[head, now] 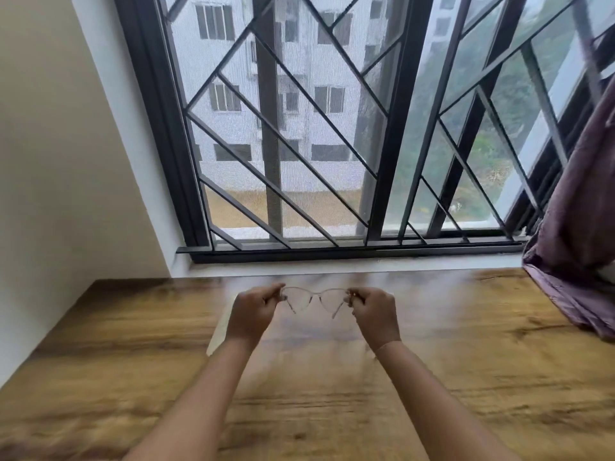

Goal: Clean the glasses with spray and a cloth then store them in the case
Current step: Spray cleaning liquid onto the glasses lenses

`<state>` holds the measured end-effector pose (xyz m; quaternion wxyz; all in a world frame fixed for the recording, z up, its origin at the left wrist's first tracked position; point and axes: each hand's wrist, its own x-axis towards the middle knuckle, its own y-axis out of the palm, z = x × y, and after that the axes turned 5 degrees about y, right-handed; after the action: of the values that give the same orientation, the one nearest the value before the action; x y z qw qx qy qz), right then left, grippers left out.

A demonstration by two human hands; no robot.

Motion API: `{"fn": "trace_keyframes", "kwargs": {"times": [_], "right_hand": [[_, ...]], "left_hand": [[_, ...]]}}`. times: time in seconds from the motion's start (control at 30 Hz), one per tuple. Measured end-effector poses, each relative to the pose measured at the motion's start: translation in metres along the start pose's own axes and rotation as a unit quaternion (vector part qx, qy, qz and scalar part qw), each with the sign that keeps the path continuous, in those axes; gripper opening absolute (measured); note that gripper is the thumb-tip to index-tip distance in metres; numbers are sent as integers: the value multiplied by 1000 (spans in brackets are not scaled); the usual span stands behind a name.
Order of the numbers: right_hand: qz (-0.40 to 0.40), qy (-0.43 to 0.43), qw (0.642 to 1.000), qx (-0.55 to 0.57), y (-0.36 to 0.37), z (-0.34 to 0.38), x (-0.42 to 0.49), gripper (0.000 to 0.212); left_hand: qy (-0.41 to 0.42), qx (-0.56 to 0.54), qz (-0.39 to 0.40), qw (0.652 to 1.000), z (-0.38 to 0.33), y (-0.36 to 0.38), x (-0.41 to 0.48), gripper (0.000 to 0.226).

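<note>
Broad table (116, 361), glasses (301, 299) midair near far edge

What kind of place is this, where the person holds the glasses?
Most likely a room in a home, perhaps an upper-floor flat. A wooden table stands below a grilled window, a purple curtain hangs at the right, and a residential block shows outside.

A home room, by the look; a wood-grain table (466, 377) under a grilled window (299, 128); purple curtain (579, 201) alongside; apartment block (293, 94) outside.
</note>
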<state>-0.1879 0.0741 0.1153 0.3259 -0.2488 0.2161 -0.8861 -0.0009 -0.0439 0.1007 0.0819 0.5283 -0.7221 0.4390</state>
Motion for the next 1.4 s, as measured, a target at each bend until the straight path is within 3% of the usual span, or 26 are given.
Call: {"fn": "trace_keyframes", "kwargs": {"times": [0.2,0.33,0.43,0.53,0.6,0.67,0.77,0.8,0.87,0.9,0.97,1.07,1.17,1.23,1.27,1.3,1.37,1.4], "right_hand": [[7,13,999,53,-12,13,8,22],[-155,-31,986,59,-16,0,-6,39],[-223,35,972,70,-11,-25,-15,64],[-120,176,975,62,-5,-51,-15,99],[-9,198,980,26,-1,-61,-13,107],[53,209,975,60,1,-63,-11,93],[53,220,964,140,-5,-56,-15,52],[56,218,957,183,-9,-53,-17,48],[82,209,910,350,-17,-41,-19,63],[108,200,867,444,-21,-35,-20,72],[174,172,788,565,-31,-20,-22,68],[266,137,696,653,-44,0,-29,72],[323,101,634,695,-50,3,-32,49],[345,80,613,707,-51,3,-33,26],[330,69,641,689,-52,4,-35,22],[314,71,670,669,-55,7,-37,26],[354,92,644,672,-56,10,-39,58],[335,95,661,665,-57,12,-38,77]], "left_hand": [[8,-33,-28,999,-17,-9,14,19],[-24,-53,-66,996,-23,-6,17,15],[-18,-49,-76,996,-21,-3,17,14],[1,-25,-94,995,-18,0,15,13],[-8,-26,-101,994,-19,2,15,13],[-20,-27,-102,994,-19,3,15,14],[-31,-31,-99,994,-19,5,14,15],[-34,-32,-100,994,-19,5,14,15],[-40,-30,-105,993,-17,4,15,14],[-41,-25,-109,993,-17,3,16,14],[-37,-16,-115,993,-16,3,18,13],[-38,-13,-121,992,-17,5,18,12],[-33,-16,-121,992,-20,7,17,11],[-33,-19,-120,992,-22,7,16,11],[-35,-20,-119,992,-22,7,16,11],[-33,-19,-119,992,-22,7,15,11],[-31,-19,-118,992,-22,7,14,12],[-36,-22,-116,992,-23,8,14,13]]}}
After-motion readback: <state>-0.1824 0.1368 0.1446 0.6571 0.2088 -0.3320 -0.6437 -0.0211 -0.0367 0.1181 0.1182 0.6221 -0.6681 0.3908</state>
